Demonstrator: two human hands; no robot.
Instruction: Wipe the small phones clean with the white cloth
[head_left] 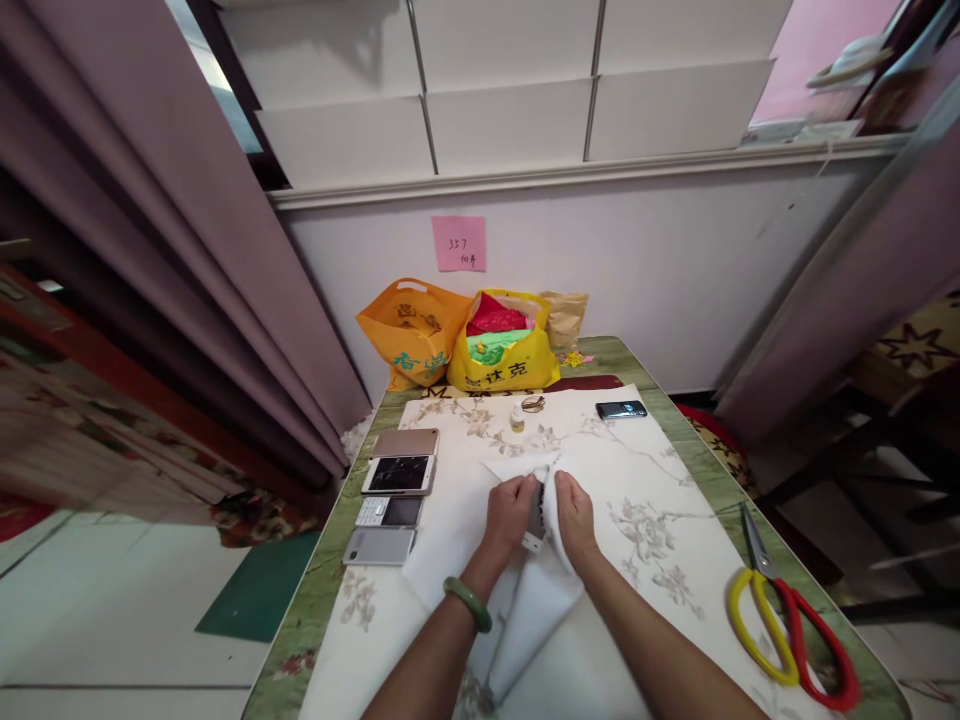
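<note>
A white cloth (541,605) is gathered up in front of me around a phone (535,516) with a dark grey face and a white lower end. My left hand (510,515) has its fingers closed at the phone's left side, with cloth bunched against it. On the other side, my right hand (574,520) is closed on a fold of the cloth, whose edge looks dark and jagged. The cloth covers part of the phone and hides some of my fingertips.
Left lie a gold phone (405,443), a cracked white phone (399,475), a keypad phone (388,512) and a silver phone (380,546). Large scissors (780,610) lie right, a black phone (621,410) farther back. Behind stand a small bottle (517,418), orange bag (412,335) and yellow bag (510,372).
</note>
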